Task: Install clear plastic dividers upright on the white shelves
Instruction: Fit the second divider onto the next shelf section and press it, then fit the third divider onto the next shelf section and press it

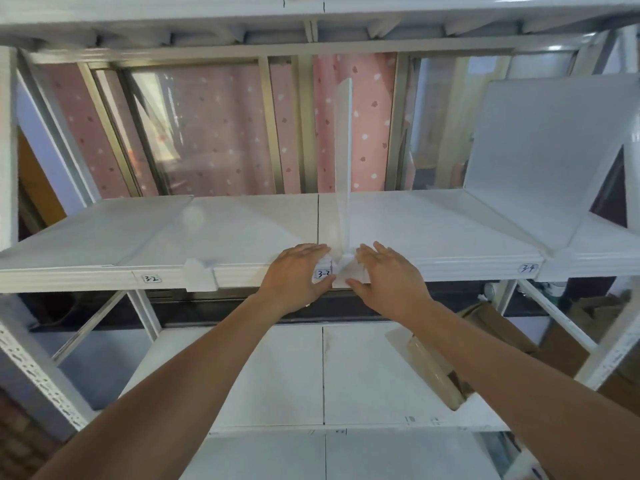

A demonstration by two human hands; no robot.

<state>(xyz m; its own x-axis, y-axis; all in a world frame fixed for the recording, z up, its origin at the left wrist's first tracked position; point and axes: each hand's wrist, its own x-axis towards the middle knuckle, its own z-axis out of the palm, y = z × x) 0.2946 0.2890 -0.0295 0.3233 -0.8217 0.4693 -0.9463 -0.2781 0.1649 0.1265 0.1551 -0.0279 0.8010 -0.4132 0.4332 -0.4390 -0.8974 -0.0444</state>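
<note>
Nearby, 2 other dividers (162, 161) flank the center divider (343, 161) between both hands (298, 275).

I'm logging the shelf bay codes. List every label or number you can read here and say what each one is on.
"3-2": handwritten white tag on the front edge of the white shelf, left part.
"3-": middle tag on the same edge, between the hands; the last character is blurred and partly covered by the left hand.
"3-4": tag on the edge, right part.
Small marks on the lower shelf's edge: too small to read.
</note>
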